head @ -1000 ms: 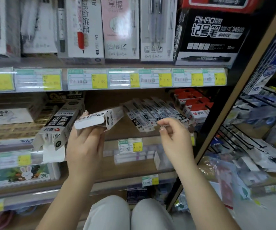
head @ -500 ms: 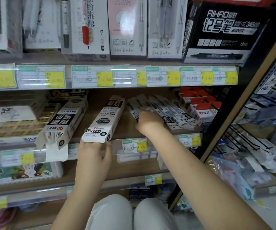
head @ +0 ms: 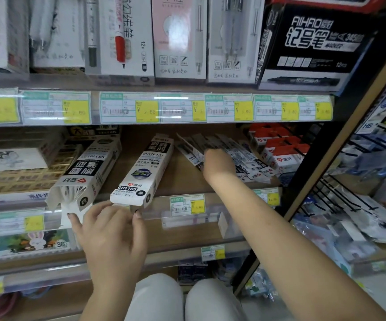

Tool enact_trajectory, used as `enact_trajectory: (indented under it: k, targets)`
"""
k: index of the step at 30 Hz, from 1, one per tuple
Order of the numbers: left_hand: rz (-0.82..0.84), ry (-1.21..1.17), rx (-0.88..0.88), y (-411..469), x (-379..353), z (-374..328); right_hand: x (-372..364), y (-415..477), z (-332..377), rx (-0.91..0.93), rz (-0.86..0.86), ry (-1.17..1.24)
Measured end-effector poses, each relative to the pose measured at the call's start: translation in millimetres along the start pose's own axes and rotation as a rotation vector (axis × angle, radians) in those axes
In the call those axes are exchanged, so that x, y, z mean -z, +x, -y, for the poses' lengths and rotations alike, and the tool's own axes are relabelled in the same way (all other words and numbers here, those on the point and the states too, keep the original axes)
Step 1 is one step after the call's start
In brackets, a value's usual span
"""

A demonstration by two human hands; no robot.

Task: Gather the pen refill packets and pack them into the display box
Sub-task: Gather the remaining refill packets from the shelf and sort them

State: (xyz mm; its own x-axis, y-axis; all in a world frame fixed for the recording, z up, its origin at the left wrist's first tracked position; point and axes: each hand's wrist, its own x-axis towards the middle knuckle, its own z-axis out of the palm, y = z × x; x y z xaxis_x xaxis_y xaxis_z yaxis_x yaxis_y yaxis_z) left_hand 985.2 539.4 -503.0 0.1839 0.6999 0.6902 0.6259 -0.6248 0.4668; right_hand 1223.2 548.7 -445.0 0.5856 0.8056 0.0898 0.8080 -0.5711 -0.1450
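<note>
Box, head view: display box [head: 142, 170] lies on the shelf [head: 182, 181], its near end facing the person, probably for loading.
Left hand [head: 113, 232]: fingers loosely spread, tips touching the box's near end, apparently steadying it.
Right hand [head: 218, 167]: rests on the fanned refill packets [head: 247, 158] beside the box. Its fingers are hidden, so I cannot tell whether it grips any.

My left grip [head: 115, 230] sits low with fingers loosely spread, while my right arm [head: 268, 223] stretches forward, right grip [head: 217, 165] palm-down, its fingers hidden.

white display box [head: 142, 170] lies flat near fanned refill packets [head: 245, 156].
</note>
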Motion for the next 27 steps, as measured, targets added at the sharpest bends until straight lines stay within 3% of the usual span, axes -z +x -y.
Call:
enact_trajectory:
  k: [6, 16, 24, 27]
  targets:
    - [0.044, -0.066, -0.008, 7, 3, -9, -2, 3, 4, -0.018, 0.066, 0.026]
    - [0.070, -0.197, -0.220, 25, -1, -43, -2, 5, 7, 0.114, -0.109, -0.131]
    - [0.139, -0.273, -0.292, 23, -5, -55, 14, 0, -21, -0.031, -0.192, 0.098]
    - [0.160, -0.267, -0.316, 20, -6, -55, 23, -13, -38, 0.023, -0.276, 0.138]
